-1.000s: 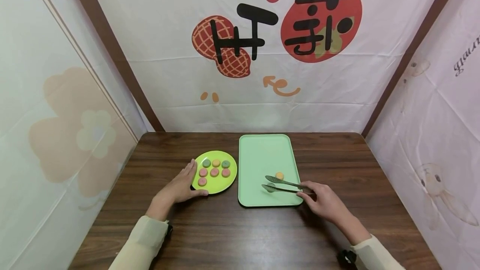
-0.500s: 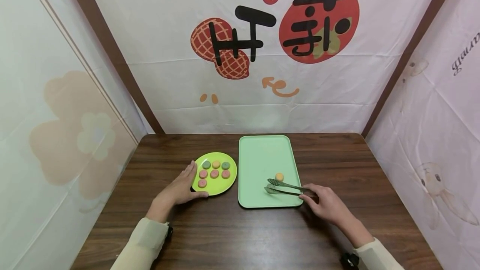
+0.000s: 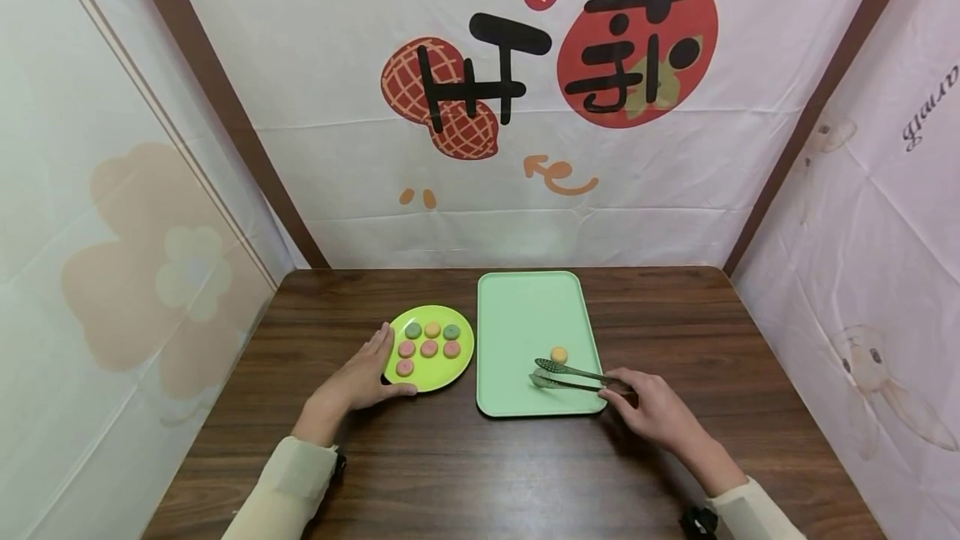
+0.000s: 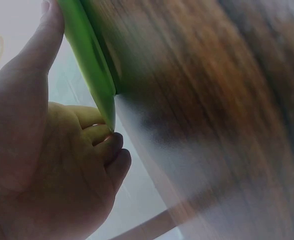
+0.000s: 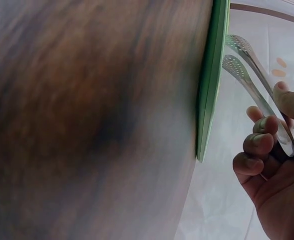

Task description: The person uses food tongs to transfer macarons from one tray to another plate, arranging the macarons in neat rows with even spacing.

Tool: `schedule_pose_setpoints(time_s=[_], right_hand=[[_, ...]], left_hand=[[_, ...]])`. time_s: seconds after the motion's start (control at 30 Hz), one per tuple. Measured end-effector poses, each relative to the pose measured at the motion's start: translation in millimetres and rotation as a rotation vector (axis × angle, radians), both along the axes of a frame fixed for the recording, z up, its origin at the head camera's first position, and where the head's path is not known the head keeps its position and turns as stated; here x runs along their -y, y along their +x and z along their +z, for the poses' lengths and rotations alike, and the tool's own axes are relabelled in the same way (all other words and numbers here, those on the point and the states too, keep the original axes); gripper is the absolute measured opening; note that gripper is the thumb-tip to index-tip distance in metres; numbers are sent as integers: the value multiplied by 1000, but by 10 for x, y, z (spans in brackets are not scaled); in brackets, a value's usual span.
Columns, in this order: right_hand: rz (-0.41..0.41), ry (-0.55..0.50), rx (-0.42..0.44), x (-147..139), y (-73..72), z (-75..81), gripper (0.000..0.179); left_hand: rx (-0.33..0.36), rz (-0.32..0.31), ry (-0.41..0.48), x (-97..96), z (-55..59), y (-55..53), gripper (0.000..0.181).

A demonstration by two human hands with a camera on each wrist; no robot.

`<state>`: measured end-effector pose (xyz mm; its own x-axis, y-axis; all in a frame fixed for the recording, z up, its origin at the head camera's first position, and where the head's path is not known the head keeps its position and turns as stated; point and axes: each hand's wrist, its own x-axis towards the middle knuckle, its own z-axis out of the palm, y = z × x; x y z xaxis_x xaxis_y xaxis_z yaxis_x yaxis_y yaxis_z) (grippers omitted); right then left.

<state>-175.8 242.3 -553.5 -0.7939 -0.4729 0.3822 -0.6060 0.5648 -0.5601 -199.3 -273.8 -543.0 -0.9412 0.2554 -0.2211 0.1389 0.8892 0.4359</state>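
My left hand [image 3: 362, 369] holds the left rim of a lime-green plate [image 3: 442, 369], its fingers along the side and thumb at the front edge. Several pink macarons [image 3: 428, 348], two green macarons [image 3: 452, 331] and one yellow macaron [image 3: 432, 329] lie on the plate. My right hand [image 3: 651, 408] grips metal tongs [image 3: 577, 372] with perforated heads, low over a mint-green tray [image 3: 525, 307]. Another yellow macaron [image 3: 558, 354] sits on the tray just beyond the tong heads. I cannot tell whether the tongs pinch a green macaron, as the heads cover that spot.
Plate and tray stand side by side on a dark wooden table [image 3: 450, 473], with a narrow gap between them. White printed cloth [image 3: 360, 148] hangs behind the table and at both sides.
The tongs have shifted slightly right and their heads have come closer together. The green macaron seen beneath them earlier is now covered. My left hand stays at the plate.
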Motion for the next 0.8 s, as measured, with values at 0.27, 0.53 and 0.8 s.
schedule_pose_setpoints(time_s=[0.27, 0.53, 0.8], right_hand=[[18, -23, 32, 26, 6, 23, 17], [10, -22, 35, 55, 1, 31, 19], [15, -25, 27, 98, -28, 23, 17]], left_hand=[[-29, -11, 5, -1, -18, 5, 131], [-31, -10, 0, 11, -35, 0, 132], [-28, -7, 3, 15, -20, 7, 133]])
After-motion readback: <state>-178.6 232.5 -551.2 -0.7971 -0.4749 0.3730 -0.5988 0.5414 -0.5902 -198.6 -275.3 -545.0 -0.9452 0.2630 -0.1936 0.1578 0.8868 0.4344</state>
